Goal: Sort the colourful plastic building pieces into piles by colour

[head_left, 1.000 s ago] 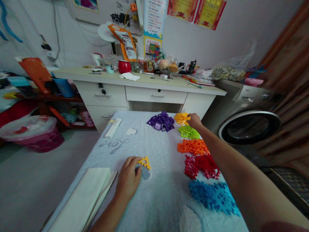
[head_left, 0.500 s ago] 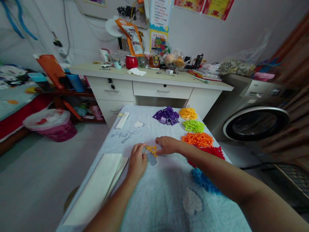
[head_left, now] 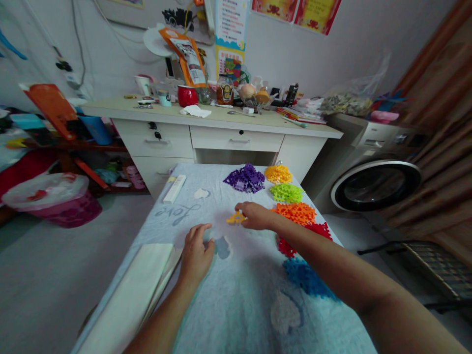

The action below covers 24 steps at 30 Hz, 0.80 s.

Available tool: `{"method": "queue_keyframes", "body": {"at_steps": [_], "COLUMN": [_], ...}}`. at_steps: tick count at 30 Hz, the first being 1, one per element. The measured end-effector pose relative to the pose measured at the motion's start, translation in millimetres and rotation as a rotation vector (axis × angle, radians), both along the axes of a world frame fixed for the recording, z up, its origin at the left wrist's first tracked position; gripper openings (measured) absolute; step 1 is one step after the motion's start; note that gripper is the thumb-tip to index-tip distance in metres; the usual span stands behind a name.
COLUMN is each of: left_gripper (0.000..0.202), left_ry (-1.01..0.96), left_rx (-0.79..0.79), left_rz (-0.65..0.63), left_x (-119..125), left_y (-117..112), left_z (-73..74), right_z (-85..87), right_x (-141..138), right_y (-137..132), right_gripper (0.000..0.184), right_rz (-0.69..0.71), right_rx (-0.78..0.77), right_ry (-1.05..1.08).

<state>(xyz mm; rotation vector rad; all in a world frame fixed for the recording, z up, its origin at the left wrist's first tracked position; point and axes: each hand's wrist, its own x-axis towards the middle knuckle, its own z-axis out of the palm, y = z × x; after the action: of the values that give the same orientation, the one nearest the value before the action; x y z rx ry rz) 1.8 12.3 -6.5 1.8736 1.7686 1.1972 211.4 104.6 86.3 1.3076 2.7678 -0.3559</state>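
My right hand (head_left: pixel 258 216) pinches a small yellow piece of joined plastic blocks (head_left: pixel 235 218) just above the pale blue cloth-covered table (head_left: pixel 236 300). My left hand (head_left: pixel 195 253) lies flat on the cloth a little nearer to me, fingers stretched out and holding nothing. Along the table's right side lie sorted heaps of interlocking blocks: purple (head_left: pixel 245 178), yellow (head_left: pixel 278 174), green (head_left: pixel 286 192), orange (head_left: pixel 295 213), red (head_left: pixel 317 230) and blue (head_left: pixel 307 278). My right forearm crosses over the red and blue heaps.
A folded white sheet (head_left: pixel 129 300) lies at the table's near left, a white tube (head_left: pixel 174 189) at the far left. Behind stand a cluttered desk (head_left: pixel 236 132), a washing machine (head_left: pixel 372 172) to the right and a pink bin (head_left: pixel 51 199) on the floor to the left.
My right hand came back from the yellow heap to the small yellow piece and took it. My left hand let go of that piece and now lies flat.
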Motion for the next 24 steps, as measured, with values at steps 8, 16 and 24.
{"method": "queue_keyframes", "body": {"at_steps": [8, 16, 24], "left_gripper": [0.036, 0.034, 0.033], "left_ry": [0.032, 0.052, 0.079], "left_rx": [-0.025, -0.052, -0.05], "left_rz": [-0.012, -0.031, -0.033], "left_x": [0, -1, -1], "left_y": [2, 2, 1], "left_z": [-4.5, -3.8, -4.1], "right_z": [20.5, 7.4, -4.2], "right_x": [106, 162, 164], "right_y": [81, 153, 185], "right_gripper": [0.047, 0.047, 0.037], "right_rz": [-0.512, -1.022, -1.097], "right_rx": [0.233, 0.306, 0.345], "right_ry": [0.095, 0.199, 0.162]}}
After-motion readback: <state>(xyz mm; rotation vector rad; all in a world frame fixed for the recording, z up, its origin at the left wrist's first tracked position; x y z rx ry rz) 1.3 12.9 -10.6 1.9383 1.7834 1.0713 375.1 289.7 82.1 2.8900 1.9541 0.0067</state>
